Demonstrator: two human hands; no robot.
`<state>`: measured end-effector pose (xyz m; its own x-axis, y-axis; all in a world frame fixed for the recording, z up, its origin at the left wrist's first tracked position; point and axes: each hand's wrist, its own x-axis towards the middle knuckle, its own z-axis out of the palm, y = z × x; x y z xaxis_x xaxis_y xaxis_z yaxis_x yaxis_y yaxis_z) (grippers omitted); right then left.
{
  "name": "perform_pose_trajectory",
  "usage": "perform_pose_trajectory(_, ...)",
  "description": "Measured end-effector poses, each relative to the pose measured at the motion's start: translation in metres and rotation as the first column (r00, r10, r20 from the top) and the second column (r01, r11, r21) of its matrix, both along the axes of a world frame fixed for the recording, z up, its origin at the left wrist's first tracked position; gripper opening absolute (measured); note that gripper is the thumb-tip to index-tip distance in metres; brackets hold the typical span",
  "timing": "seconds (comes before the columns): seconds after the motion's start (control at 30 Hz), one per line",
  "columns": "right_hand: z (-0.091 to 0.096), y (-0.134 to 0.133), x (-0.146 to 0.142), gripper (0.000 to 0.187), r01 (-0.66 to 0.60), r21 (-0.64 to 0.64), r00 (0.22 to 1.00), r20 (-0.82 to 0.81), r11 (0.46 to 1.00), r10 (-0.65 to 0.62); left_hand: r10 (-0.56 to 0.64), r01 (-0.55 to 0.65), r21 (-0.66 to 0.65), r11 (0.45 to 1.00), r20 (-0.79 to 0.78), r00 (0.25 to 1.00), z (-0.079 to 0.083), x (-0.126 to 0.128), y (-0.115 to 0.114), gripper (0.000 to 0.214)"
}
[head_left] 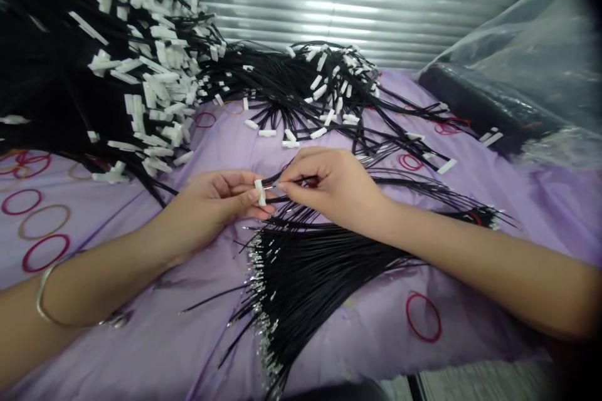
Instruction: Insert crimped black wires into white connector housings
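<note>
Between the thumb and fingers of my left hand (226,197) is a small white plastic connector housing (260,192), with black wire running off its right side. My right hand (329,182) pinches a thin black wire (296,182) near its metal-tipped end. That tip points left at the housing, right beside it; whether it has entered a slot I cannot tell. Just below both hands a thick fan of loose black wires (329,257) lies on the purple cloth (188,338), its crimped silver ends (258,288) facing left.
A large heap of black cables with white connectors (160,75) rises at the left. More connectored cables (324,84) lie at the back. Red rubber bands (408,316) are scattered about. Clear plastic (522,31) covers a dark bundle (480,100) at the right, near a slatted shutter (376,6).
</note>
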<state>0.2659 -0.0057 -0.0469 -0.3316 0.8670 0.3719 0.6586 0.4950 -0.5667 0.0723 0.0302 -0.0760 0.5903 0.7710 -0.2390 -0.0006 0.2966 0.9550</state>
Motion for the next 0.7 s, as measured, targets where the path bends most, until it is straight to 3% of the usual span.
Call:
perform_pose_trajectory(0.33, -0.0026, -0.0058, -0.0048, 0.012, 0.035, 0.011, 0.999, 0.027, 0.999, -0.035, -0.011, 0.013, 0.052, 0.999, -0.023, 1.0, -0.0017, 0.0007, -0.0005, 0.014)
perform_pose_trajectory(0.7, -0.0068, -0.0039, -0.0049, 0.009, 0.047, -0.028, 0.995, -0.082, 0.999, -0.049, -0.001, 0.001, 0.033, 0.999, -0.004, 1.0, -0.0037, 0.0011, -0.0006, 0.015)
